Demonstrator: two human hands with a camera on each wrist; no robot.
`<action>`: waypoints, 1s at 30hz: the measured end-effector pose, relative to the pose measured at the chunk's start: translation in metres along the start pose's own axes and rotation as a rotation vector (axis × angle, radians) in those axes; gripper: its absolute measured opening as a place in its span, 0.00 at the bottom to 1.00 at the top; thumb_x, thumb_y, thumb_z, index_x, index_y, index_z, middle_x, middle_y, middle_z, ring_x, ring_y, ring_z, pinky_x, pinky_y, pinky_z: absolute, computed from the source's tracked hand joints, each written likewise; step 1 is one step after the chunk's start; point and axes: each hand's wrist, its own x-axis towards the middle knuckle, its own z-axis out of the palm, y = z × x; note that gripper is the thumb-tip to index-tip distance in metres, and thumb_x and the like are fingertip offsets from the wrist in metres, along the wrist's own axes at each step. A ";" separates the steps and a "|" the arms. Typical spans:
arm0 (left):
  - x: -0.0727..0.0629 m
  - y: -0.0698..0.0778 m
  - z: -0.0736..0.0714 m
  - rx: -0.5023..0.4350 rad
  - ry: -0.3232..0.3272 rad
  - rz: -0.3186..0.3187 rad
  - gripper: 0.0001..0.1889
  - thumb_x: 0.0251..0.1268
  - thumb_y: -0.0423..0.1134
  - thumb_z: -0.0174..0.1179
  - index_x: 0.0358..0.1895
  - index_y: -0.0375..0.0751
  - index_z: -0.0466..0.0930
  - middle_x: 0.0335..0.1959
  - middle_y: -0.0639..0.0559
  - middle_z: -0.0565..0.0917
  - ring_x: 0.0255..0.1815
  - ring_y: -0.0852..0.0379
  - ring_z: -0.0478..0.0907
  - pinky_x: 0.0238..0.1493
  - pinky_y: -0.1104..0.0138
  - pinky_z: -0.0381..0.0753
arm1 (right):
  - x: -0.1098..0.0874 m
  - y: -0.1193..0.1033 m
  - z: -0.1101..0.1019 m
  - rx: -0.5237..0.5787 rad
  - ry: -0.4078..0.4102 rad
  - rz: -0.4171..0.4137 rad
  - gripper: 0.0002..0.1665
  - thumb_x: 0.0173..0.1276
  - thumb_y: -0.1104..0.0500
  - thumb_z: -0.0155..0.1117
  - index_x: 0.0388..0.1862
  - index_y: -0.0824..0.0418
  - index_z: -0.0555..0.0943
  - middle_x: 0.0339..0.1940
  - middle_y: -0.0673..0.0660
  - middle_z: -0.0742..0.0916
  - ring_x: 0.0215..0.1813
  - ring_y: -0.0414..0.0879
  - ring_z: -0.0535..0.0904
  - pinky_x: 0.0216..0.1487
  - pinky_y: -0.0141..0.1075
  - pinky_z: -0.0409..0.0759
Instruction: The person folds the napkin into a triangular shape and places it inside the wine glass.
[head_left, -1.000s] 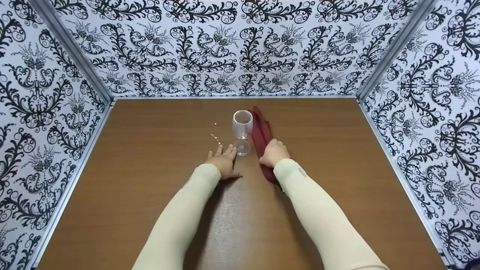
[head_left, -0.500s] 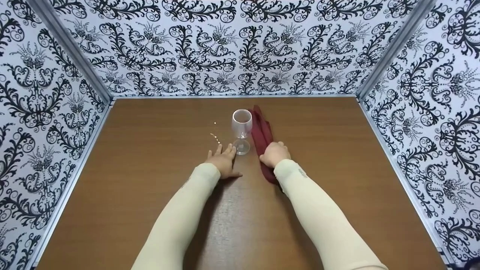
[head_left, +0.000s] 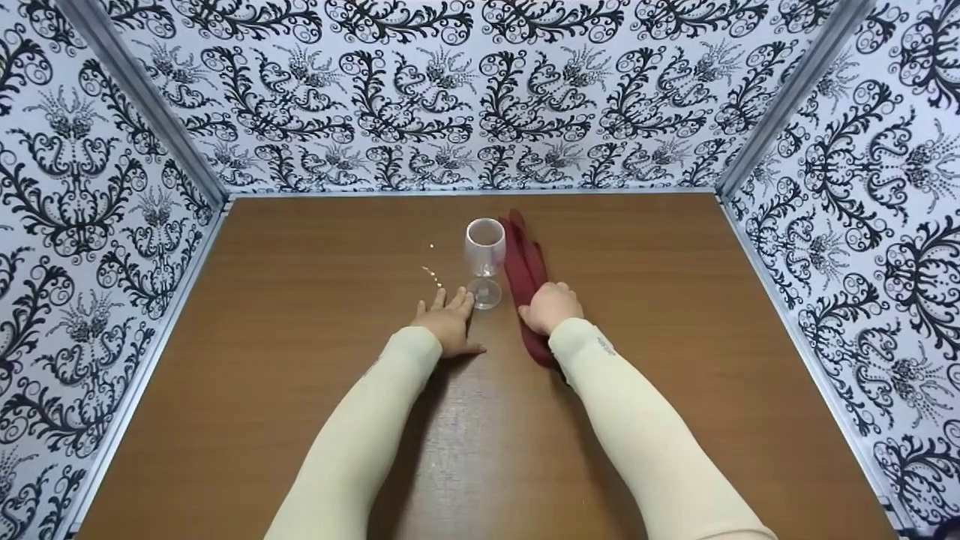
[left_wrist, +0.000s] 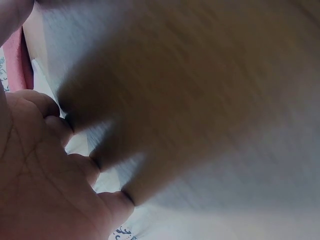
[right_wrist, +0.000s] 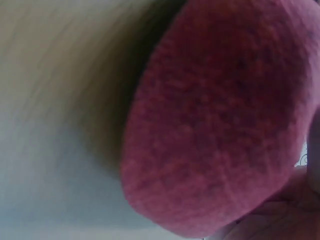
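Observation:
A clear wine glass stands upright toward the back of the table. My left hand lies with spread fingers on the tabletop, its fingertips right at the edge of the glass's foot. In the left wrist view that hand shows its palm, with the fingertips down on the wood. Along the glass's right side runs a folded dark red cloth. My right hand grips the cloth partway along, its fingers curled round it. The rounded end of the cloth fills much of the right wrist view.
A short trail of small pale specks lies on the brown wooden table, just left of the glass. Walls with a black and white scroll pattern enclose the back and sides.

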 end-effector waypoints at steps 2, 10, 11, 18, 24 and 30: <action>0.000 0.000 0.000 -0.004 0.002 -0.001 0.58 0.65 0.72 0.63 0.88 0.47 0.44 0.89 0.48 0.45 0.89 0.34 0.37 0.83 0.32 0.44 | 0.001 -0.001 0.000 -0.004 0.008 -0.001 0.44 0.73 0.34 0.63 0.63 0.74 0.81 0.60 0.73 0.83 0.63 0.68 0.80 0.66 0.59 0.80; -0.004 0.003 -0.003 -0.019 0.016 0.003 0.57 0.65 0.70 0.64 0.87 0.46 0.46 0.89 0.47 0.46 0.89 0.34 0.39 0.83 0.32 0.44 | 0.005 -0.004 -0.004 -0.006 0.031 0.023 0.40 0.72 0.37 0.66 0.61 0.73 0.83 0.59 0.73 0.85 0.61 0.68 0.83 0.63 0.59 0.83; -0.004 0.003 -0.004 -0.024 0.018 0.006 0.57 0.65 0.70 0.64 0.87 0.45 0.46 0.89 0.46 0.46 0.89 0.33 0.39 0.83 0.32 0.44 | 0.005 -0.004 -0.005 0.004 0.028 0.031 0.37 0.72 0.40 0.67 0.60 0.72 0.83 0.59 0.72 0.86 0.61 0.67 0.84 0.62 0.59 0.83; -0.005 0.003 -0.003 -0.022 0.026 0.002 0.57 0.65 0.70 0.65 0.87 0.46 0.47 0.89 0.47 0.47 0.89 0.33 0.39 0.82 0.32 0.45 | 0.009 -0.002 -0.009 0.060 0.004 0.043 0.22 0.72 0.49 0.66 0.51 0.67 0.88 0.54 0.66 0.90 0.54 0.61 0.88 0.56 0.57 0.87; -0.004 0.003 -0.002 -0.026 0.029 0.008 0.57 0.65 0.70 0.64 0.87 0.45 0.47 0.89 0.47 0.47 0.89 0.33 0.39 0.82 0.31 0.44 | 0.008 0.003 -0.010 0.077 0.024 0.034 0.21 0.71 0.51 0.64 0.49 0.68 0.88 0.53 0.67 0.90 0.53 0.62 0.88 0.56 0.57 0.86; -0.007 0.002 -0.004 -0.034 0.023 0.007 0.56 0.67 0.70 0.63 0.87 0.47 0.46 0.89 0.48 0.45 0.89 0.35 0.38 0.83 0.32 0.43 | 0.005 0.012 -0.014 0.158 0.009 0.053 0.23 0.71 0.50 0.61 0.47 0.70 0.87 0.53 0.68 0.90 0.55 0.62 0.87 0.59 0.55 0.85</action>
